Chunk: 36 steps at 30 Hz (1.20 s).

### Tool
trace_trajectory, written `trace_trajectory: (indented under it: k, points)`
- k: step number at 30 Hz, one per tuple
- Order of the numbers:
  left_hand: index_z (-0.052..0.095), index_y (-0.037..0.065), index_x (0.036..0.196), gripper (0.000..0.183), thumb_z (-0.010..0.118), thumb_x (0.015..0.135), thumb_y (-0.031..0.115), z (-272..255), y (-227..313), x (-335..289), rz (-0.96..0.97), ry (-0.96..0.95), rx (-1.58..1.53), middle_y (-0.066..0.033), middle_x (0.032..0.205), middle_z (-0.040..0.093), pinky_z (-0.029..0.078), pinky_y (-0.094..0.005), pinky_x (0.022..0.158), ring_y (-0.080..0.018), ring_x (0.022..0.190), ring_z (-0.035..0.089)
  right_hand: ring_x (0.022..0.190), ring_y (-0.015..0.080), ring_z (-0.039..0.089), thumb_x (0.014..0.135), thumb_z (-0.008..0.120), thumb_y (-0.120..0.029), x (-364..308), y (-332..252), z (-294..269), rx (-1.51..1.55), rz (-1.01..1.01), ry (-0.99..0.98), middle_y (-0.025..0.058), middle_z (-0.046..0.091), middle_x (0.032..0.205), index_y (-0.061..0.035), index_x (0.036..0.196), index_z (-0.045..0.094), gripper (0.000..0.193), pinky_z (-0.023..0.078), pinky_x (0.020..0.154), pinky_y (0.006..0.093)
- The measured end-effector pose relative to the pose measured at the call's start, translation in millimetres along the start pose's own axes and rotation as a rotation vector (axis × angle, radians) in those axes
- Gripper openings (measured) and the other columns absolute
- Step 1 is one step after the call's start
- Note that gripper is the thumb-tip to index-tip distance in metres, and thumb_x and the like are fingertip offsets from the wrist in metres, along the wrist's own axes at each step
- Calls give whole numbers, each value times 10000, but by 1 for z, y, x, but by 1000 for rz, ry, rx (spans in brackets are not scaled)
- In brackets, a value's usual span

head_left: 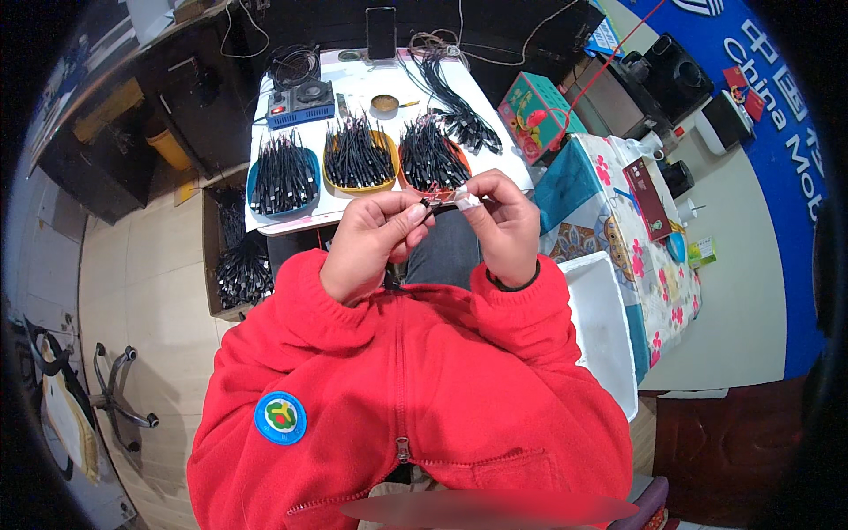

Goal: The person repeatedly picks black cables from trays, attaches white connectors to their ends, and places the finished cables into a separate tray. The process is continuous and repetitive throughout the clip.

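Note:
My left hand [378,238] pinches a short black cable [428,205] between thumb and forefinger, just in front of the table's near edge. Close by on the right, my right hand [502,225] has its thumb and forefinger pressed together at thin reddish wires [438,193] by the cable's end. White wrapping [465,199] covers its fingertips. Beyond the hands stand a blue tray [315,165], a yellow tray [394,152] and an orange tray [465,159], each heaped with short black cables. My right hand is nearest to the orange one.
Behind the trays are a blue soldering-type device [301,106], a small round dish [384,104], a phone [381,34] and a bundle of black cables [455,110]. A box of cables [243,274] sits low left; a white foam box [601,318] stands right, below a flowered tablecloth [649,274].

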State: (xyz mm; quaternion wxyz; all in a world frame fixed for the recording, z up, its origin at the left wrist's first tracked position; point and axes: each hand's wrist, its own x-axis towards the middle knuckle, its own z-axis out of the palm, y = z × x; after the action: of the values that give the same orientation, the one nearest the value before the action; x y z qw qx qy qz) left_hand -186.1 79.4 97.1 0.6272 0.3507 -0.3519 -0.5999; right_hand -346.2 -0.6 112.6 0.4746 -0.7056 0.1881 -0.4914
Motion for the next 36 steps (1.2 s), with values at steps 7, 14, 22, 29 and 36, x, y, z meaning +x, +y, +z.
trace_trajectory:
  k: [7,14,22,29,36]
  points:
    - [615,-11,909,160,555,933,136,2,-4,-1,100,26,65,19,652,543,271,-163,446,-14,512,389,659,122,512,813,660,-50,-17,-8,6,-406,-227,6,66,557,809,-15,869,598,90,405,564,234]
    - [611,-27,920,171,526,944,120,3,-2,0,121,-44,57,-14,661,562,268,-176,439,-30,495,382,848,79,551,865,596,-22,-12,6,0,233,164,-136,31,577,944,14,996,539,148,444,775,216]
    - [624,-21,927,162,525,941,106,4,-1,-5,108,-49,124,-15,678,576,278,-168,452,-28,510,401,850,84,557,878,585,-35,-10,8,-4,224,261,-191,33,592,934,6,980,550,115,451,773,225]
    - [626,-13,913,157,541,933,116,1,-3,-3,56,-75,94,1,670,563,279,-166,465,-24,538,427,752,41,493,903,582,-135,-10,10,-2,340,354,-110,2,565,919,-14,1085,512,230,399,641,178]
    - [637,-19,946,160,549,931,114,0,-7,-5,30,-94,95,-6,695,585,295,-162,477,-24,564,456,715,29,499,911,582,-170,-10,4,2,633,550,-167,-19,547,965,-70,1132,494,258,369,569,151]
